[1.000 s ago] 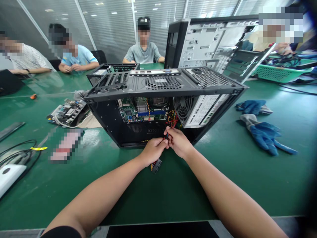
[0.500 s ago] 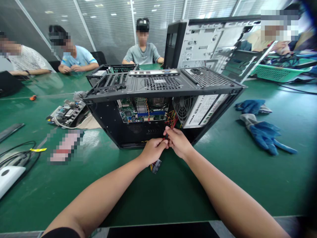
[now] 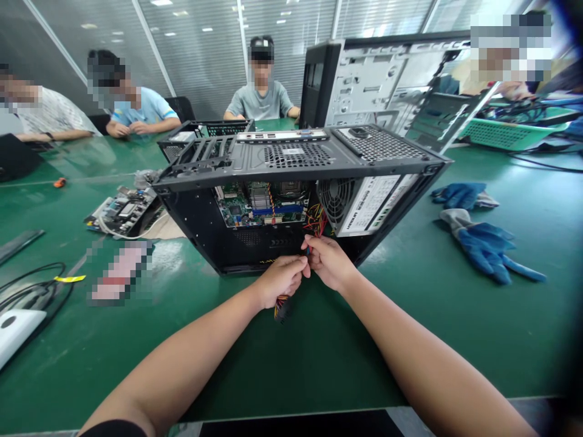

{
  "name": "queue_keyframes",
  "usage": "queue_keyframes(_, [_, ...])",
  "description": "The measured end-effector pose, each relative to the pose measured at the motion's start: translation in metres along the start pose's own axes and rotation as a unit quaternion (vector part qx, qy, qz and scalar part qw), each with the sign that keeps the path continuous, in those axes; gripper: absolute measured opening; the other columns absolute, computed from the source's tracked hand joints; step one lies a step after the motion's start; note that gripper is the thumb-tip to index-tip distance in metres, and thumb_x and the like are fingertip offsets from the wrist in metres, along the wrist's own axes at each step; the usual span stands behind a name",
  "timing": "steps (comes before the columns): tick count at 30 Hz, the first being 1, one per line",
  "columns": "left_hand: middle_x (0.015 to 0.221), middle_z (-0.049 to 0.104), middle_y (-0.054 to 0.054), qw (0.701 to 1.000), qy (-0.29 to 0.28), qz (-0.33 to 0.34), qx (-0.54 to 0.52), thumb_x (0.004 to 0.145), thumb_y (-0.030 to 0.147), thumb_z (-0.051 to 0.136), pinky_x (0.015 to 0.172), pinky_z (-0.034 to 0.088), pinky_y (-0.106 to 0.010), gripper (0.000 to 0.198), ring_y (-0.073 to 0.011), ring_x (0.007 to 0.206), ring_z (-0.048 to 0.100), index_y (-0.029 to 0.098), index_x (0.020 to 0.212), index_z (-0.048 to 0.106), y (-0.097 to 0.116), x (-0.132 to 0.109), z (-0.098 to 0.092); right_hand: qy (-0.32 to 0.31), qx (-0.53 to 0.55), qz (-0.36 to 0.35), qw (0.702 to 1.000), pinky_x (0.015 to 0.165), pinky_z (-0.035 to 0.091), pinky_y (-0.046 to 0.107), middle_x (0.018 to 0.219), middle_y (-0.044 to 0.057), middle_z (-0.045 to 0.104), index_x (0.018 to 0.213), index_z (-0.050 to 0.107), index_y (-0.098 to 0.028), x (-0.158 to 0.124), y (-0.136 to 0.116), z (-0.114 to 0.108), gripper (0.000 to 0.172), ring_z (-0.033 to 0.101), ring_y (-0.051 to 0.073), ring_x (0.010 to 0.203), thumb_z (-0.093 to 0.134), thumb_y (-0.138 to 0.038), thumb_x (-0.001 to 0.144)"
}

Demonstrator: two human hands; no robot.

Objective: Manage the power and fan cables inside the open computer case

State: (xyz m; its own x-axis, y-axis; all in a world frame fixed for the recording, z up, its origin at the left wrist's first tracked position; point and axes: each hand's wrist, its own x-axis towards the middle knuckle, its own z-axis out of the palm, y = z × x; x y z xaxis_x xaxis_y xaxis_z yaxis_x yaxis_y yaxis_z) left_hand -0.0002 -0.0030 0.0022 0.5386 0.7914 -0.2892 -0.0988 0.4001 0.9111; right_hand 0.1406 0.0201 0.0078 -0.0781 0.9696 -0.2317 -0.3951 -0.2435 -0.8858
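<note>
An open black computer case (image 3: 291, 164) lies on its side on the green table (image 3: 410, 328), showing a motherboard (image 3: 259, 203) and a power supply with a fan (image 3: 359, 203). A bundle of red, yellow and black wires (image 3: 315, 221) runs out of the case toward me. My left hand (image 3: 280, 279) is closed around these wires, and a black connector (image 3: 282, 305) hangs below its palm. My right hand (image 3: 328, 261) pinches the same wires just beside the left, right at the case's open edge.
A pair of blue gloves (image 3: 483, 240) lies to the right. A loose circuit board (image 3: 121, 209) and a white device with black cables (image 3: 18, 321) sit to the left. A second open case (image 3: 387, 85) stands behind. Other people sit across the table, and a green basket (image 3: 510, 133) is far right.
My left hand has closed further over the wires, drawing the hanging black connector in under the palm. The view has drifted slightly; the right hand stays put.
</note>
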Motion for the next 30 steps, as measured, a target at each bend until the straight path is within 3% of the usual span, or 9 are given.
queue_keyframes(6, [0.045,0.029,0.01,0.986,0.06,0.039,0.151,0.094,0.045,0.047,0.043,0.019,-0.022,0.035,-0.0073,0.039,0.024,0.017,0.075,0.057,-0.003,0.001,0.002,0.054,-0.047,-0.033,0.997,0.035,0.019,0.02,0.042,-0.009,0.032,0.063,0.056,-0.017,0.002,0.005,0.002,0.028,0.027,0.005,0.037,0.072,-0.038,0.072])
queue_keyframes(10, [0.054,0.045,0.004,0.929,0.116,0.133,0.324,0.092,0.036,0.048,0.053,0.025,-0.023,0.033,-0.0106,0.053,0.04,0.015,0.072,0.063,-0.002,0.002,0.0,0.059,-0.06,-0.042,0.996,0.034,0.022,0.02,0.044,-0.008,0.035,0.065,0.057,-0.017,0.004,0.008,0.001,0.029,0.03,0.005,0.038,0.072,-0.04,0.073])
queue_keyframes(12, [0.058,0.051,0.002,0.914,0.131,0.154,0.353,0.091,0.033,0.048,0.055,0.027,-0.024,0.031,-0.0115,0.057,0.043,0.015,0.071,0.063,-0.002,0.002,0.0,0.06,-0.063,-0.044,0.995,0.035,0.022,0.02,0.044,-0.008,0.036,0.065,0.057,-0.016,0.004,0.008,0.001,0.029,0.031,0.005,0.038,0.072,-0.04,0.073])
queue_keyframes(15, [0.052,0.043,0.005,0.948,0.114,0.118,0.271,0.092,0.037,0.049,0.05,0.024,-0.023,0.032,-0.0096,0.049,0.037,0.016,0.073,0.061,-0.004,0.002,0.0,0.056,-0.059,-0.044,0.996,0.035,0.022,0.02,0.043,-0.009,0.034,0.065,0.058,-0.016,0.003,0.008,0.002,0.031,0.03,0.005,0.038,0.074,-0.041,0.072])
queue_keyframes(17, [0.047,0.032,0.009,0.984,0.073,0.064,0.147,0.093,0.043,0.048,0.044,0.02,-0.022,0.033,-0.0076,0.04,0.027,0.017,0.076,0.058,-0.004,0.001,0.001,0.048,-0.045,-0.042,0.997,0.035,0.021,0.021,0.041,-0.01,0.032,0.066,0.058,-0.016,0.002,0.007,0.002,0.032,0.027,0.005,0.037,0.075,-0.042,0.071])
queue_keyframes(19, [0.046,0.027,0.011,0.999,0.024,0.018,0.022,0.093,0.046,0.05,0.04,0.015,-0.021,0.033,-0.006,0.036,0.02,0.018,0.078,0.055,-0.004,0.0,0.0,0.028,-0.021,-0.037,0.999,0.035,0.022,0.022,0.04,-0.01,0.031,0.068,0.059,-0.016,0.002,0.007,0.001,0.031,0.026,0.005,0.036,0.075,-0.043,0.071])
queue_keyframes(24, [0.048,0.025,0.012,0.984,-0.069,-0.079,-0.144,0.095,0.044,0.052,0.036,0.012,-0.016,0.03,-0.004,0.035,0.015,0.016,0.084,0.056,0.003,-0.002,-0.009,-0.045,0.078,-0.001,0.996,0.036,0.024,0.02,0.045,-0.012,0.03,0.084,0.064,-0.016,0.005,0.006,-0.005,0.022,0.023,0.006,0.04,0.075,-0.03,0.071])
queue_keyframes(28, [0.047,0.023,0.011,0.966,-0.102,-0.109,-0.213,0.1,0.04,0.045,0.036,0.014,-0.014,0.03,-0.0037,0.035,0.013,0.016,0.086,0.057,0.007,-0.004,-0.011,-0.095,0.128,0.027,0.987,0.038,0.031,0.02,0.048,-0.012,0.029,0.1,0.065,-0.017,0.006,0.004,-0.009,0.026,0.024,0.008,0.042,0.067,-0.022,0.075])
queue_keyframes(30, [0.047,0.022,0.011,0.957,-0.109,-0.122,-0.241,0.101,0.04,0.043,0.036,0.015,-0.014,0.032,-0.0035,0.035,0.013,0.016,0.085,0.057,0.008,-0.004,-0.011,-0.108,0.139,0.035,0.984,0.039,0.037,0.021,0.049,-0.011,0.028,0.099,0.066,-0.017,0.006,0.003,-0.009,0.023,0.023,0.008,0.042,0.064,-0.022,0.076])
